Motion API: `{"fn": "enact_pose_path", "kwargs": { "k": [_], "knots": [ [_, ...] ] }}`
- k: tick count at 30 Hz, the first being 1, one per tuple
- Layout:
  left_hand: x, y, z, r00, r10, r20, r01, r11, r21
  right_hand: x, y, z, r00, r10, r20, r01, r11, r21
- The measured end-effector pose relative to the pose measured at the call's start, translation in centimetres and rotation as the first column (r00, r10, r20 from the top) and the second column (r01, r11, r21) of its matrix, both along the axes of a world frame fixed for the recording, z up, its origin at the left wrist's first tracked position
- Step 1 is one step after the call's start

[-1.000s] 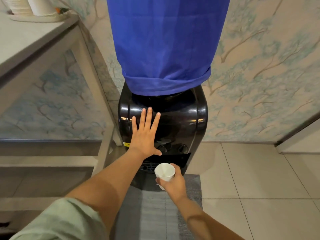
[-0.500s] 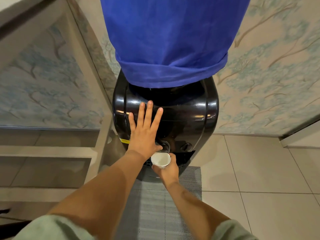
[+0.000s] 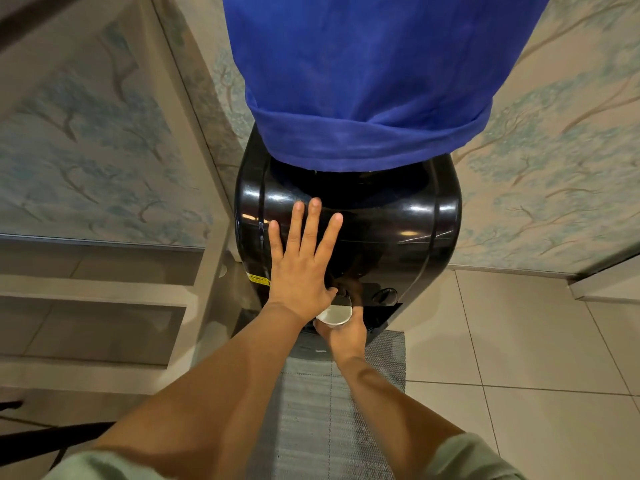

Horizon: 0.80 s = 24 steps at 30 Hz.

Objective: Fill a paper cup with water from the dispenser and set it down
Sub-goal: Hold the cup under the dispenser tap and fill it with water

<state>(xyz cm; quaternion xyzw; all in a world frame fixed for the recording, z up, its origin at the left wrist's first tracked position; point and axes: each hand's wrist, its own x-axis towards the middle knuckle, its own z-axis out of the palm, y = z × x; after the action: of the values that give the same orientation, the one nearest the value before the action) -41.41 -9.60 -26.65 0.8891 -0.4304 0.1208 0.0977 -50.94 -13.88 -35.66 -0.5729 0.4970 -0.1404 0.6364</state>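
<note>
A glossy black water dispenser (image 3: 408, 220) stands against the wall, its bottle wrapped in a blue cloth cover (image 3: 363, 81). My left hand (image 3: 301, 268) lies flat on the dispenser's front with fingers spread, and the thumb rests on the left tap knob (image 3: 343, 292). My right hand (image 3: 344, 332) holds a white paper cup (image 3: 334, 315) upright, just under that tap. The cup's rim sits partly behind my left wrist. I cannot tell whether water is in it. A second tap knob (image 3: 384, 295) is to the right.
A grey woven mat (image 3: 346, 410) lies on the tiled floor (image 3: 519, 358) in front of the dispenser. A pale table or shelf frame (image 3: 194, 140) stands close on the left, with lower shelves (image 3: 93, 289). Patterned wallpaper (image 3: 554, 150) covers the wall behind.
The view has closed in on the dispenser. My right hand raised the cup up and forward under the left tap, and my left thumb settled on the knob.
</note>
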Motion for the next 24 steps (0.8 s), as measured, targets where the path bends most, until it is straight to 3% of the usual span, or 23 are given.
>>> {"fn": "enact_pose_path", "kwargs": {
  "k": [8, 24],
  "knots": [
    [-0.1, -0.1, -0.2, 0.999, 0.013, 0.034, -0.012, 1.000, -0.018, -0.6, -0.2, 0.3, 0.996, 0.044, 0.075, -0.049, 0.997, 0.058],
    [-0.5, -0.2, -0.4, 0.998, 0.043, 0.037, -0.042, 0.999, -0.030, -0.4, -0.3, -1.5, 0.993, 0.071, -0.095, -0.077, 0.995, -0.063]
  ]
}}
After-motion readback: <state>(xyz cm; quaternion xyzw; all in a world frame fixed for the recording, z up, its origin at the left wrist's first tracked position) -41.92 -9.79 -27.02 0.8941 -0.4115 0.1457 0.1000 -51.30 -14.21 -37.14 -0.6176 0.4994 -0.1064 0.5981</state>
